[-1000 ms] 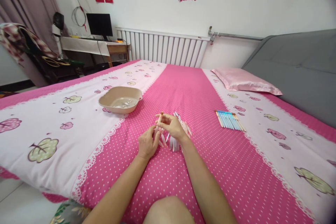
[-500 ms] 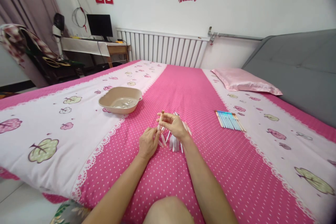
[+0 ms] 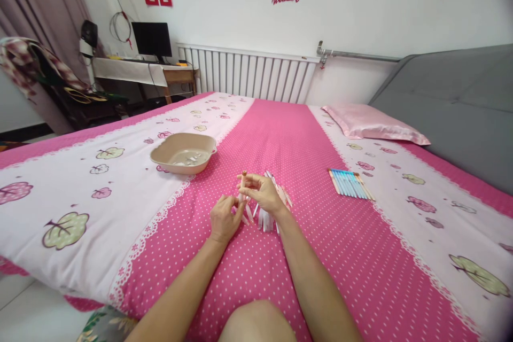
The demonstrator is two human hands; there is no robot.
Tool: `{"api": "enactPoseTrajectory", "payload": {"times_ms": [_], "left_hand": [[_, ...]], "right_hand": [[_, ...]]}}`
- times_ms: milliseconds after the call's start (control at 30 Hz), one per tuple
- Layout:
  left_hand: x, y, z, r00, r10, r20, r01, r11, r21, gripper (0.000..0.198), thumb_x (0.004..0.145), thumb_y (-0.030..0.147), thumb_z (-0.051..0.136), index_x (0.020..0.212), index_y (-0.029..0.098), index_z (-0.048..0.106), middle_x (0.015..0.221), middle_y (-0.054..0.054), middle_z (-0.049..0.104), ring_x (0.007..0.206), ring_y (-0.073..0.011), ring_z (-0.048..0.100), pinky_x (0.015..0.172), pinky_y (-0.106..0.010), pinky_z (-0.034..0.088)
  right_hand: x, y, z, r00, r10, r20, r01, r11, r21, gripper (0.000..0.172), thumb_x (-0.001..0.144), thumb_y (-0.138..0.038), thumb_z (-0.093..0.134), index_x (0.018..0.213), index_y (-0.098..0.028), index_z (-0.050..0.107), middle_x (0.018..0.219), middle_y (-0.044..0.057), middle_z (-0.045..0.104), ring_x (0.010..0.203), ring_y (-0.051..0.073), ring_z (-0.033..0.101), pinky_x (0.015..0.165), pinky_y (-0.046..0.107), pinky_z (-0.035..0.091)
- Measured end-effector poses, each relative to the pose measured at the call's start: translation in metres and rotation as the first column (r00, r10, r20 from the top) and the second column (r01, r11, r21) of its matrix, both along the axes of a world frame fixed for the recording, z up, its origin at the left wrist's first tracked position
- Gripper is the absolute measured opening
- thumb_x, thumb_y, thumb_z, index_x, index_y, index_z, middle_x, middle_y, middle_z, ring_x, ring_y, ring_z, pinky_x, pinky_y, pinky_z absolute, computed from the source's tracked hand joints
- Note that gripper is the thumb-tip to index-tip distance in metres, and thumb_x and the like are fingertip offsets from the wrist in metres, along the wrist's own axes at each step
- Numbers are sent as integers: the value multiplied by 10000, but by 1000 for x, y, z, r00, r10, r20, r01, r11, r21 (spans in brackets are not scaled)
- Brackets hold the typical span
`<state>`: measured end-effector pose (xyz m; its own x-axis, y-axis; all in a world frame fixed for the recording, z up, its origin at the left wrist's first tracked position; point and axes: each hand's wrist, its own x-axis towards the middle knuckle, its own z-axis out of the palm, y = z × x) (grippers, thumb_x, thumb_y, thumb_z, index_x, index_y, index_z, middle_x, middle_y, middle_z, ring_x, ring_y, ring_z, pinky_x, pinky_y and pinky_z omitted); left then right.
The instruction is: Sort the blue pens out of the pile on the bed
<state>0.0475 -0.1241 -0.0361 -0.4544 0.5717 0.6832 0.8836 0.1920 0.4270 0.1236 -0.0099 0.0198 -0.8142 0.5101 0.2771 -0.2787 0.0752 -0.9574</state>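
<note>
In front of me, a slim peach-coloured pen with a brown top end stands nearly upright between my hands. My right hand pinches its upper part with thumb and fingers. Lower down, the fingers of my left hand close around the pen's bottom end, which they hide. Beneath and behind my hands lies a loose pile of slender white and clear pen parts, some with pink or peach colour. My right wrist and hand cover part of that pile.
A beige plastic basin with small clear pieces inside stands on the bed to the left. A flat row of blue and peach pens lies on the right. Farther back are a pink pillow and the grey headboard.
Both hands have shifted very slightly left together with the pen. Their grip on it looks the same, and the basin and pen row have stayed put.
</note>
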Motion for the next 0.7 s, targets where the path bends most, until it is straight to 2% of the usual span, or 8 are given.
{"api": "enactPoseTrajectory", "payload": {"times_ms": [167, 300, 400, 467, 533, 633, 700], "left_hand": [[0, 0, -1, 999, 16, 30, -17, 1000, 22, 313, 832, 394, 480, 599, 186, 457, 577, 3, 500, 587, -127, 454, 598, -247, 342], [-1, 0, -1, 993, 55, 100, -59, 998, 39, 302, 842, 404, 460, 638, 183, 482, 601, 6, 504, 586, -123, 459, 584, -240, 335], [-3, 0, -1, 976, 120, 184, -133, 989, 60, 301, 861, 404, 419, 672, 178, 479, 619, 7, 510, 572, -119, 464, 555, -233, 325], [-4, 0, -1, 959, 153, 237, -173, 983, 66, 301, 872, 400, 390, 690, 176, 475, 621, 10, 513, 556, -115, 466, 539, -228, 319], [-5, 1, -1, 946, 169, 277, -194, 979, 63, 304, 876, 403, 377, 698, 176, 472, 619, 15, 515, 546, -111, 468, 532, -223, 317], [-6, 2, -1, 932, 179, 314, -206, 977, 55, 306, 874, 411, 370, 705, 177, 471, 618, 19, 517, 541, -109, 472, 529, -219, 316], [-6, 2, -1, 927, 182, 327, -209, 977, 50, 308, 872, 416, 365, 710, 177, 473, 618, 20, 517, 541, -109, 472, 531, -219, 314]], "right_hand": [[0, -2, 1, 1000, 23, 17, -23, 999, 22, 409, 601, -313, 738, 963, -149, 636, 840, 59, 676, 818, 183, 634, 791, 357, 496], [0, 1, 0, 1000, -1, -25, 3, 998, 63, 406, 669, -306, 693, 1046, -181, 608, 1000, 81, 659, 949, 179, 607, 850, 341, 473], [1, 13, -5, 984, -168, -53, 173, 979, 104, 325, 728, -301, 623, 1029, -181, 608, 1075, 88, 639, 986, 162, 594, 885, 327, 456], [2, 23, -12, 940, -339, -32, 340, 928, 154, 269, 760, -286, 558, 994, -164, 613, 1034, 90, 654, 950, 163, 609, 869, 332, 466], [4, 31, -18, 899, -438, 0, 428, 878, 214, 249, 767, -257, 520, 971, -151, 616, 988, 93, 665, 910, 168, 619, 851, 343, 472], [5, 34, -22, 898, -438, 49, 404, 862, 307, 243, 753, -216, 523, 958, -141, 631, 932, 94, 672, 856, 170, 625, 810, 336, 481], [5, 28, -21, 922, -376, 91, 314, 864, 394, 240, 732, -189, 552, 949, -158, 650, 864, 65, 681, 788, 159, 631, 750, 302, 491]]}}
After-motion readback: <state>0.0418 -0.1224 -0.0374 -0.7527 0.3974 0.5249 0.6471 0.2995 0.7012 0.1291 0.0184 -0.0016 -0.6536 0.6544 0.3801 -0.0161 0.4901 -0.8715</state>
